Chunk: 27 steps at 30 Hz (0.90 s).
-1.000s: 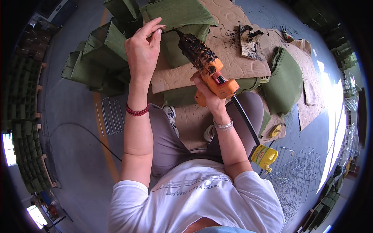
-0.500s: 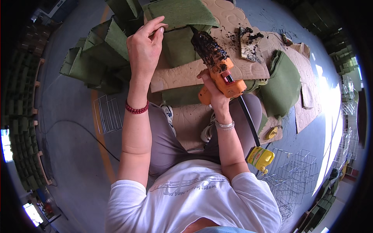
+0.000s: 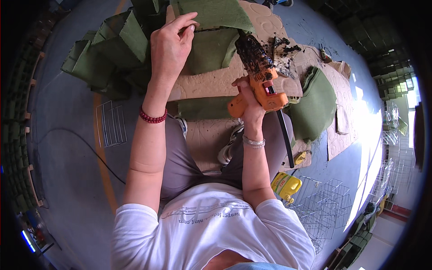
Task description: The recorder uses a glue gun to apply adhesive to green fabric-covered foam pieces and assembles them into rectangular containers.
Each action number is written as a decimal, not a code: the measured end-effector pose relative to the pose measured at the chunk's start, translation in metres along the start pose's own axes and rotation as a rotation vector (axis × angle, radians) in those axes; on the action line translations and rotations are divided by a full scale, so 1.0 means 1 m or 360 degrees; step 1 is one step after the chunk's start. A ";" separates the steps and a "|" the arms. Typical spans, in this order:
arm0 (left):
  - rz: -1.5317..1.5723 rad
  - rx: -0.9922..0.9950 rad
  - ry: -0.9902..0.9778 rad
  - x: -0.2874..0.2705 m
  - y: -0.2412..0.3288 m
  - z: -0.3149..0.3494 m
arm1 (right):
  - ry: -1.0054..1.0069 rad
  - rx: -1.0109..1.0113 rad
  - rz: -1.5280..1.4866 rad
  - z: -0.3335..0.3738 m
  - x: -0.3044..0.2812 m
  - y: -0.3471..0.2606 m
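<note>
My left hand (image 3: 173, 47) is closed, its thumb and fingertips pinching the near edge of a green fabric piece (image 3: 211, 13). Below that edge another part of the green fabric (image 3: 209, 56) lies on cardboard, and a dark line runs along the seam between them. My right hand (image 3: 250, 105) grips an orange hot glue gun (image 3: 272, 100). Thick black glue coats the gun's front half (image 3: 254, 56), and its tip is at the right end of the fabric's edge. From the gun's back sticks a long black glue stick (image 3: 285, 139).
Glue-smeared scrap (image 3: 284, 58) lies on the cardboard (image 3: 198, 87), right of the gun. Folded green fabric (image 3: 315, 105) is stacked farther right. Open green fabric boxes (image 3: 119, 40) stand at left. A yellow jug (image 3: 286, 185) and wire racks (image 3: 321, 211) sit at lower right.
The glue gun has moved right along the fabric's edge toward its corner. My left hand keeps its pinch on the edge. The whole view has shifted slightly.
</note>
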<state>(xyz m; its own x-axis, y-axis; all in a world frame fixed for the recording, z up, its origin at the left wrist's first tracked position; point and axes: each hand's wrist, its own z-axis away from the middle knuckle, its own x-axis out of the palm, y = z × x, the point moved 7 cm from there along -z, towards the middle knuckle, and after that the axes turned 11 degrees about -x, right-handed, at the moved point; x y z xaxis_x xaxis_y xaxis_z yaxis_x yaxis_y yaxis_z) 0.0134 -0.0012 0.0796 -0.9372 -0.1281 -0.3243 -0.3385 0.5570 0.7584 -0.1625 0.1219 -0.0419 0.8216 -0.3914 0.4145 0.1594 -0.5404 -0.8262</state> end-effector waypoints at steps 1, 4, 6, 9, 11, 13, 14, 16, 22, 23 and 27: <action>0.0005 -0.0016 0.0012 0.000 -0.001 0.000 | 0.0027 -0.0012 0.0017 0.000 -0.002 -0.001; -0.0038 -0.0060 -0.0021 0.000 0.000 0.001 | 0.0055 -0.0029 0.0040 -0.004 -0.001 -0.009; -0.0057 -0.0100 -0.0093 0.003 0.004 0.001 | 0.0043 -0.0023 0.0073 -0.005 0.000 -0.010; -0.0395 0.0390 0.0048 -0.001 0.040 0.005 | 0.0049 -0.0082 0.0042 -0.006 -0.003 -0.012; -0.0435 0.0352 0.0097 -0.001 0.041 0.006 | 0.0060 -0.0113 0.0077 -0.006 -0.002 -0.015; -0.0474 0.0395 0.0150 0.000 0.041 0.007 | 0.0057 -0.0113 0.0056 -0.007 -0.002 -0.014; -0.0464 0.0373 0.0170 -0.001 0.040 0.007 | 0.0083 -0.0117 0.0020 -0.008 -0.004 -0.014; -0.0610 0.0390 0.0200 -0.001 0.042 0.007 | 0.0062 -0.0127 0.0116 -0.011 -0.008 -0.014; -0.0544 0.0355 0.0370 0.000 0.028 0.005 | 0.0145 -0.0173 0.0156 -0.014 -0.010 -0.013; -0.0542 0.0322 0.0382 0.002 0.024 0.005 | 0.0146 -0.0222 0.0174 -0.013 -0.010 -0.015; -0.0504 0.0310 0.0410 0.004 0.018 0.006 | 0.0108 -0.0172 0.0194 -0.013 -0.010 -0.012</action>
<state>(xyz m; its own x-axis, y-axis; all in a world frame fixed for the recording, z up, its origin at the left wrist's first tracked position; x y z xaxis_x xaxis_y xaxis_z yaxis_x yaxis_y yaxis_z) 0.0041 0.0129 0.0889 -0.7886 -0.5032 -0.3533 -0.6130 0.5983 0.5161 -0.1799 0.1229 -0.0313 0.7918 -0.5065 0.3414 -0.0021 -0.5612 -0.8277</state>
